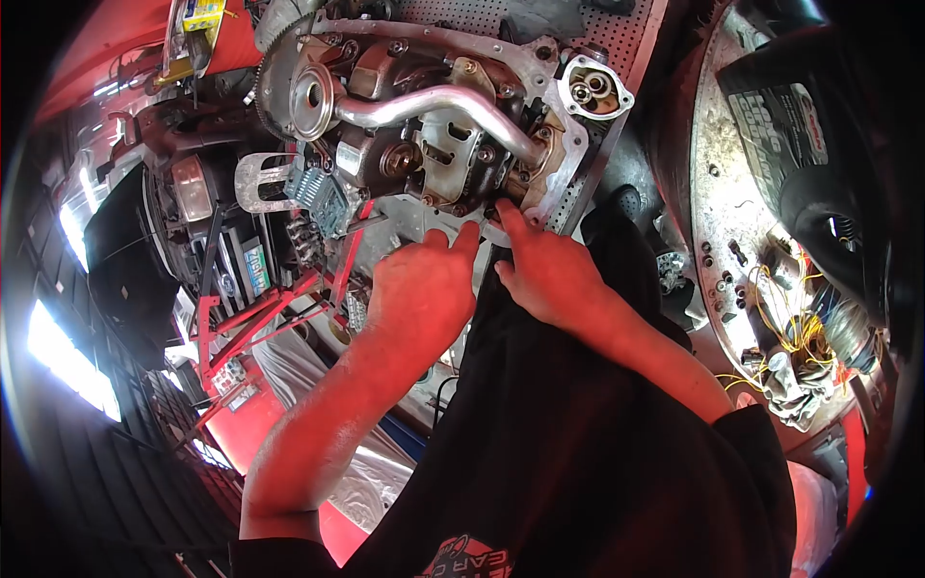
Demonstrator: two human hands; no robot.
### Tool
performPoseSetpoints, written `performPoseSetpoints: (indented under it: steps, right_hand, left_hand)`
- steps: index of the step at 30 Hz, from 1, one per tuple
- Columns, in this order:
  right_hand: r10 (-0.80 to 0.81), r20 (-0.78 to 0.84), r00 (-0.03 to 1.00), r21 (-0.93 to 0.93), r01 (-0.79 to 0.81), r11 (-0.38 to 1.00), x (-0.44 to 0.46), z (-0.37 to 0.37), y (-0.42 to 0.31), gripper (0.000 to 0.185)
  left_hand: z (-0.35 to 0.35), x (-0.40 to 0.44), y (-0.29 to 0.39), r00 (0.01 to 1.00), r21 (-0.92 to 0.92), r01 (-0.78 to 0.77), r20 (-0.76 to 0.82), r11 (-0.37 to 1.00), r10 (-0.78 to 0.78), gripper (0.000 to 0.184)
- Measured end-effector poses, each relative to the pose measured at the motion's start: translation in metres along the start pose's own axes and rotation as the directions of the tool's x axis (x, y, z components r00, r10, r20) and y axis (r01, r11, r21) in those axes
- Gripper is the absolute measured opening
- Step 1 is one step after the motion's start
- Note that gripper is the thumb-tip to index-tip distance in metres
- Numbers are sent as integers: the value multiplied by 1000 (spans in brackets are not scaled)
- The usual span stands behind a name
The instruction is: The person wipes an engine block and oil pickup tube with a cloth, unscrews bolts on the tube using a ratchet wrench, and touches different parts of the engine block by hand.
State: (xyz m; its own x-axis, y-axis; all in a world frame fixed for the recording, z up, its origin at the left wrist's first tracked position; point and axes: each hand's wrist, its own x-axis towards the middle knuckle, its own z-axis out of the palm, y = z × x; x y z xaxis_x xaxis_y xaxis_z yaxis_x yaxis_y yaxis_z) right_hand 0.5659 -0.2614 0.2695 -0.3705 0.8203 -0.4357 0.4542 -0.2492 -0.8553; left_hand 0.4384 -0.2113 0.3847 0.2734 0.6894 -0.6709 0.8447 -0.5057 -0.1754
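Note:
An engine block [448, 154] lies with its underside up, showing the crankshaft parts and a bent metal oil pickup tube [434, 104]. My left hand [419, 289] is at the block's near edge, its index finger reaching to the rim and the other fingers curled under. Anything inside those curled fingers is hidden. Close by on the right, my right hand [554, 275] points its index finger onto the same edge, beside a dark recess. Its thumb stands apart, and I see nothing held in it.
A toothed flywheel [275, 82] is at the block's left end. Red metal stand legs [260, 313] are lower left. At right, a metal-topped table [708, 193] carries a black bag-like item [771, 125], yellow wires [795, 323] and a rag [800, 390].

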Motion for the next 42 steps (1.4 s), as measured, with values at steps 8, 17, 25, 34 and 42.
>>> performPoseSetpoints:
  steps: [8,17,25,34,42]
  right_hand:
    - [-28,-73,997,211,43,977,3,9,9,62]
    - [6,-75,997,199,9,980,6,7,10,55]
    - [93,-23,995,289,-82,954,4,2,-1,56]
    - [36,-164,986,165,-9,986,4,15,1,57]
    - [55,-211,976,247,-1,969,3,19,-1,58]
  left_hand:
    - [9,-1,-10,991,55,-98,-91,994,102,46]
    - [45,-15,-20,924,197,-148,-322,969,207,60]
    - [64,-19,-30,867,145,-193,-437,970,238,62]
    - [28,-18,-14,941,152,-114,-300,982,155,49]
    - [18,-11,1,916,393,-103,-321,914,241,22]
